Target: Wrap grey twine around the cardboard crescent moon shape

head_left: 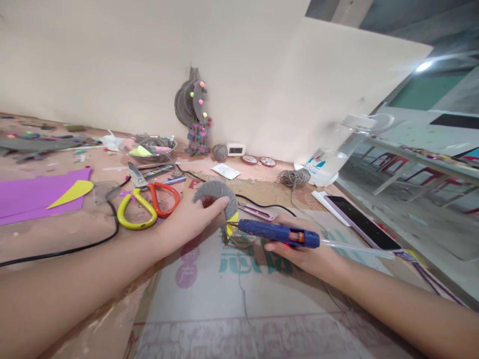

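Observation:
My left hand [204, 214] pinches a crescent wrapped in grey yarn [219, 189]. Its lower tip is bare and shows yellow [232, 224]. In my right hand [295, 252] is a blue glue gun [279, 233], with a clear glue stick [359, 248] out of its back end. The gun's nozzle points left and meets the yellow tip, or lies just in front of it. Left of my left hand lie scissors with yellow and red handles [140, 209]. A pink craft knife [258, 212] rests behind the glue gun.
A printed sheet [202, 304] covers the work area. Purple sheets [37, 194] lie at left, near a black cable [93, 244]. Farther back are a bowl of scraps [149, 152], a hanging yarn ornament [192, 107], a grey yarn bundle [294, 178] and a small clock [236, 149]. A phone [362, 222] lies right.

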Action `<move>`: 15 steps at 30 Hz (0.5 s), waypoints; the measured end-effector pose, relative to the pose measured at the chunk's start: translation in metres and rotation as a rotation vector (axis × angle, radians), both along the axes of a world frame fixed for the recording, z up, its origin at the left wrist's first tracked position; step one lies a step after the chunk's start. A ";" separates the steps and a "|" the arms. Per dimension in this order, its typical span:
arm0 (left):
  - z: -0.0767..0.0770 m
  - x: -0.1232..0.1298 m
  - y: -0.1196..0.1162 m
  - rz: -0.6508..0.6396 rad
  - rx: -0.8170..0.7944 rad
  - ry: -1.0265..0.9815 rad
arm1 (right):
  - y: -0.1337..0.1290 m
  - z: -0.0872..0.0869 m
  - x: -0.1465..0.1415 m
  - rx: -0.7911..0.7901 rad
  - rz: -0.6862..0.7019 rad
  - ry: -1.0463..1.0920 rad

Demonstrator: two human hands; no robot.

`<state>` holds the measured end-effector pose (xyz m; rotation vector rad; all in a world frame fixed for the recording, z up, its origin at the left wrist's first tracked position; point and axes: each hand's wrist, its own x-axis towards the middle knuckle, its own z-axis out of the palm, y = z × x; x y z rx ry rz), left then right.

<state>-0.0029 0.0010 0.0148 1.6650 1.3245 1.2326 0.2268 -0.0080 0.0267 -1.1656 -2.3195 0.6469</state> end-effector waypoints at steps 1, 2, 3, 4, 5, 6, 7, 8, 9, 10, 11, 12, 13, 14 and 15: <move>0.000 0.000 0.000 0.005 0.001 0.006 | 0.000 -0.001 0.000 0.022 0.001 -0.007; 0.000 0.000 0.000 0.009 -0.001 0.014 | 0.000 -0.001 0.000 0.041 0.000 -0.012; 0.000 0.000 0.000 0.014 -0.006 0.022 | 0.000 -0.002 0.000 0.056 -0.003 -0.017; 0.000 0.000 0.000 0.019 -0.014 0.030 | 0.000 -0.002 0.000 0.067 -0.010 -0.020; 0.000 0.000 0.000 0.021 -0.023 0.038 | -0.001 -0.002 0.000 0.077 -0.018 -0.021; 0.000 0.000 0.000 0.021 -0.029 0.041 | -0.001 -0.002 -0.001 0.084 -0.025 -0.022; 0.001 0.001 0.000 0.020 -0.032 0.037 | -0.001 -0.002 -0.001 0.087 -0.030 -0.023; 0.001 0.001 -0.001 0.016 -0.033 0.029 | -0.002 -0.001 -0.001 0.087 -0.031 -0.022; 0.002 0.001 -0.001 0.010 -0.030 0.017 | -0.002 -0.001 -0.001 0.085 -0.026 -0.020; 0.002 0.001 -0.001 0.004 -0.027 0.003 | -0.002 0.000 -0.001 0.084 -0.021 -0.018; 0.003 0.002 -0.001 0.004 -0.027 -0.014 | -0.001 0.000 -0.001 0.084 -0.015 -0.016; 0.003 0.002 -0.001 0.008 -0.031 -0.027 | -0.001 0.000 -0.001 0.085 -0.010 -0.014; 0.003 0.002 -0.001 0.016 -0.034 -0.036 | -0.001 0.000 -0.001 0.086 -0.005 -0.015; 0.003 0.002 -0.001 0.022 -0.036 -0.040 | 0.000 -0.001 0.000 0.087 0.000 -0.019; 0.003 0.002 -0.001 0.023 -0.036 -0.038 | 0.000 -0.001 0.000 0.087 0.007 -0.026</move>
